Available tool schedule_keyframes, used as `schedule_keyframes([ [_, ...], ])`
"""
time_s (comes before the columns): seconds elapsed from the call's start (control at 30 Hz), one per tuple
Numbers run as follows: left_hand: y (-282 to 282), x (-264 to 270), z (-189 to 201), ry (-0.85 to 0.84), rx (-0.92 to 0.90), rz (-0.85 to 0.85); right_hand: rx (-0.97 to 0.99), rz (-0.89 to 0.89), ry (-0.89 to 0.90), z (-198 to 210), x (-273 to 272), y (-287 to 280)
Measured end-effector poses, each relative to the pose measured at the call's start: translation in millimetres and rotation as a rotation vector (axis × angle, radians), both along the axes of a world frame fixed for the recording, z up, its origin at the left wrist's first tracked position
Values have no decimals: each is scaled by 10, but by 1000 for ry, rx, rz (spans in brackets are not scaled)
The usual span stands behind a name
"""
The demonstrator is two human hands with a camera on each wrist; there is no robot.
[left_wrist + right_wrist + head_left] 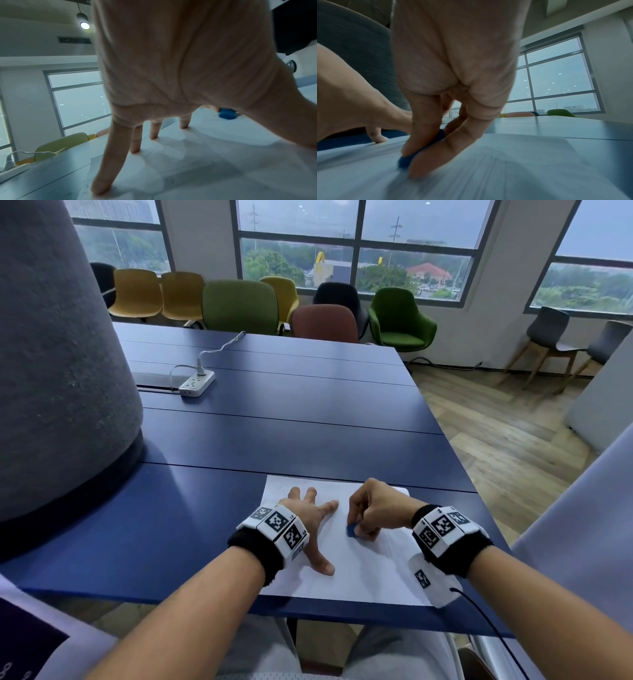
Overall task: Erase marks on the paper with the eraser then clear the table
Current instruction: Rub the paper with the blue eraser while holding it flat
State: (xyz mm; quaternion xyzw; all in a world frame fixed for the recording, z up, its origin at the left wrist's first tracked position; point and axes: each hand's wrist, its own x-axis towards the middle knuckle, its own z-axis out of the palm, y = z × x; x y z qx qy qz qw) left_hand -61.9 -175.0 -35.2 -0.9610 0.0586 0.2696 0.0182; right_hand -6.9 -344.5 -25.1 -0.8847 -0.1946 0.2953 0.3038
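Observation:
A white sheet of paper [356, 570] lies on the blue table [274, 419] near its front edge. My left hand [308, 518] presses flat on the paper's left part, fingers spread and straight [135, 142]. My right hand [366, 518] pinches a small blue eraser [351, 531] between thumb and fingers and holds it down on the paper [505, 169]. In the right wrist view the eraser [406, 161] shows under the fingertips, blurred. The left wrist view catches the eraser [227, 113] beyond the palm. Any marks on the sheet are too faint to make out.
A white power strip [197, 384] with its cable lies at the back left of the table. A large grey felt partition [58, 354] stands on the left. Several coloured chairs [239, 306] line the far side under the windows. Wooden floor lies to the right.

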Motion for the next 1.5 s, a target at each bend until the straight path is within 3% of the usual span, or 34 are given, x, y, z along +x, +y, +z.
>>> schedule_keyframes([
  [0.13,4,5,-5,5,-7,9,-180,219,119,64,-119,-30],
  [0.3,-2,11,-9,-2,0,5,2,5,3,-5,-86,-44],
  [0.47,8,9,-5,3,-13,4,-136,218,162,14,-224,-135],
  [0.63,-2,5,-8,2,-8,11,36,-30,10,-33,-76,-98],
  [0.8,5,6,-6,5,-16,7,-161,216,174,50,-158,-113],
  [0.97,-4,4,-9,-2,-2,0,37,-48,-76,-18,25,-63],
  [1.17,5,1,-13,1,-9,-2,-204,219,170,71,-95,-135],
  [1.37,6,7,-22,-11,-6,-5,19,-24,-21,6,-20,-92],
  [1.5,2,1,-13,-16,-5,-8,-108,167,145,64,-171,-78],
])
